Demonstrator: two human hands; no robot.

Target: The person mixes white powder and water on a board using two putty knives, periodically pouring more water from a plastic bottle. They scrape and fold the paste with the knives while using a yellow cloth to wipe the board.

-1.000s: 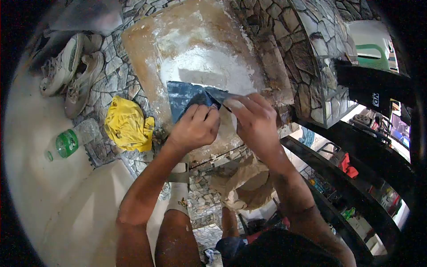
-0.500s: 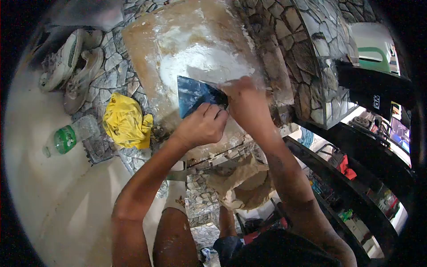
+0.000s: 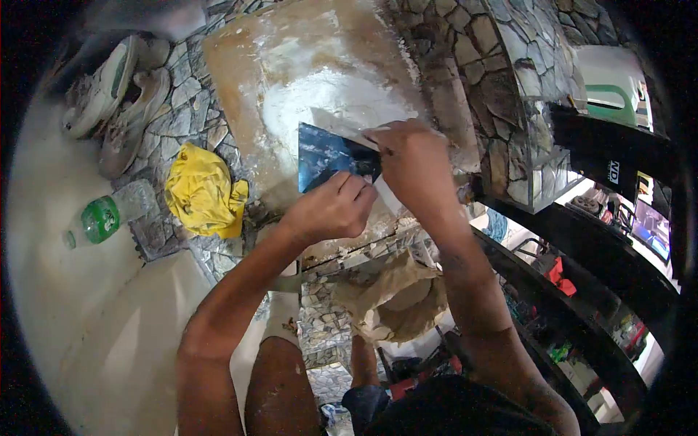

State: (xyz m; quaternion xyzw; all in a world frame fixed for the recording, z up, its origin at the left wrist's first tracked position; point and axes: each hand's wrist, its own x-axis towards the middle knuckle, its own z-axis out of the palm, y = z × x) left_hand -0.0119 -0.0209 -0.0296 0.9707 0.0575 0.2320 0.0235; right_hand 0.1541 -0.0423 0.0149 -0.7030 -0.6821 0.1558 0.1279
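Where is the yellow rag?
In the head view, the yellow rag lies crumpled on the stone-patterned floor, on the left, between the green-labelled bottle and the putty-smeared board, below the shoes.

scraper (image 3: 327, 154) handle: hidden under both hands | bottle (image 3: 109, 214) label: too small to read

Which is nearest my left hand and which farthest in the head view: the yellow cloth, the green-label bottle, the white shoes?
From the left hand:
1. Yellow cloth, just to its left.
2. Green-label bottle, farther left, lying down.
3. White shoes, upper left corner.
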